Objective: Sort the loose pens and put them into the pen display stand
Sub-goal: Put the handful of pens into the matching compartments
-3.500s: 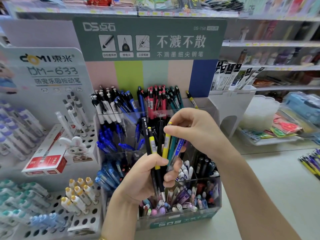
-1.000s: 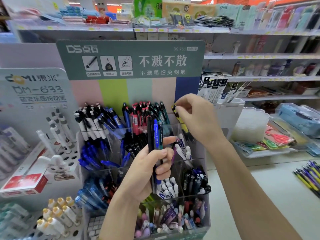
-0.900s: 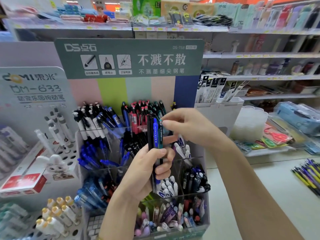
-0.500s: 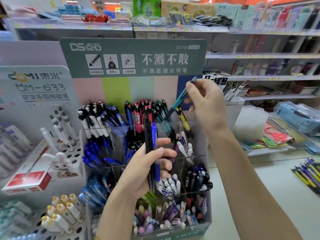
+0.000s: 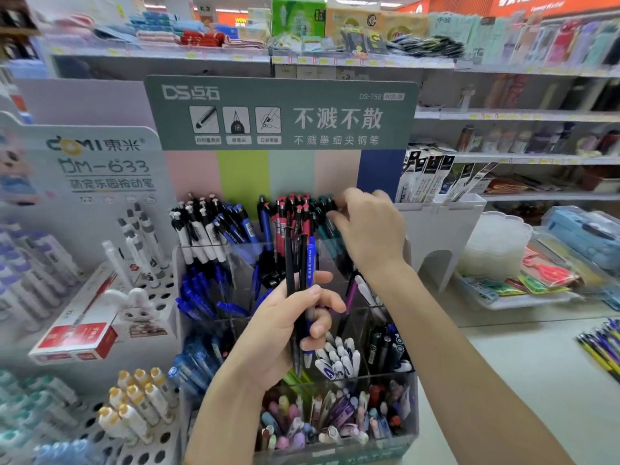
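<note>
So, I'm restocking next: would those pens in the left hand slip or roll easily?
Probably stiff: the pens stand straight above the left hand. Their smooth slim barrels could slide if its grip loosens. Round, so likely rollers.

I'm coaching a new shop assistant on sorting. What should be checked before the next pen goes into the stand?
1. Left hand grips the bundle of pens, two black and one blue, upright: ok.
2. Right hand is at the teal pens in the back row: ok.
3. Right fingers are empty for the next pick: cannot tell, they are blurred.
4. A matching slot for the blue one is in view, with blue pens in the middle row on the left: ok.
5. Loose pens are all sorted: not ok, some lie on the counter at the right edge.
</note>
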{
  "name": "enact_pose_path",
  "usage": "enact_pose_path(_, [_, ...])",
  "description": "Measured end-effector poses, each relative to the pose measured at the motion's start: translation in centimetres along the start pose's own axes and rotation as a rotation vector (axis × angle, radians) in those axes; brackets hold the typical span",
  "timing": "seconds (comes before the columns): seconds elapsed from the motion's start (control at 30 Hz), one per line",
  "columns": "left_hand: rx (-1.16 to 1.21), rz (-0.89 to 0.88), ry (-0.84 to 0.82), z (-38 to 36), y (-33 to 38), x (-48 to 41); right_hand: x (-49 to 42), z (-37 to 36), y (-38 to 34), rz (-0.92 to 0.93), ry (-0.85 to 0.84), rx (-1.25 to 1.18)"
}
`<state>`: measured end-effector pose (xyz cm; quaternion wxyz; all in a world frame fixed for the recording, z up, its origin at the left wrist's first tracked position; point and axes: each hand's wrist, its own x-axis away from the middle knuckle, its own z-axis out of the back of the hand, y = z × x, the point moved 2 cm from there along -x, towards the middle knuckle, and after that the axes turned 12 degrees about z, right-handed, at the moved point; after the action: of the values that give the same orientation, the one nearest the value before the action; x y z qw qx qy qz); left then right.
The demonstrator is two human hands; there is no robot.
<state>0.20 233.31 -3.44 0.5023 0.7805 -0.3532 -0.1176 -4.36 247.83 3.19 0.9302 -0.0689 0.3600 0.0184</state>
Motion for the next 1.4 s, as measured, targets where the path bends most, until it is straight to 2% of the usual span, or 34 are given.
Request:
enact_pose_path(0.1, [-0.001, -0.015, -0.014, 0.2, 0.1, 0.4, -0.3, -0.1, 0.2, 0.016, -0.081, 0.111])
enact_pose_path(0.23, [-0.004, -0.05, -0.037, 0.7, 0.1, 0.9, 0.2, -0.1, 0.1, 0.005, -0.068, 0.16])
enact_pose_path(0.4, [-0.053, -0.071, -0.007, 1.1, 0.1, 1.9, 0.5, -0.3, 0.0, 0.001, -0.129, 0.266])
enact_pose_path(0.53, [-0.05, -0.076, 0.012, 1.5, 0.2, 2.5, 0.9, -0.6, 0.2, -0.008, -0.072, 0.217])
enact_pose_path(0.67, [-0.079, -0.086, 0.011, 1.9, 0.2, 3.3, 3.1, 0.3, -0.7, 0.003, 0.21, -0.047])
enact_pose_path(0.7, [-0.081, -0.081, 0.021, 2.1, 0.1, 3.5, 3.8, 0.7, -1.4, 0.025, 0.235, -0.16])
enact_pose_path(0.77, [-0.081, -0.069, 0.035, 2.6, 0.0, 4.0, 5.1, 1.5, -3.5, 0.004, 0.113, -0.503])
enact_pose_path(0.87, [-0.09, -0.058, 0.054, 3.5, -0.4, 5.0, 6.5, 1.9, -6.6, -0.14, -0.309, -1.021])
enact_pose_path(0.93, [-0.085, -0.051, 0.082, 4.5, -0.7, 5.7, 6.9, 1.5, -7.7, -0.17, -0.393, -1.127])
enact_pose_path(1.0, [-0.044, -0.036, 0.127, 5.6, -0.9, 6.6, 6.6, 1.0, -8.1, -0.229, -0.314, -1.159])
enact_pose_path(1.13, [0.024, -0.045, 0.281, 7.6, -0.6, 8.2, 5.4, 0.2, -8.1, -0.332, -0.039, -1.191])
enact_pose_path(1.4, [-0.069, -0.081, 0.417, 9.9, -0.2, 9.5, 5.3, -0.8, -9.5, -0.205, 0.153, -0.985])
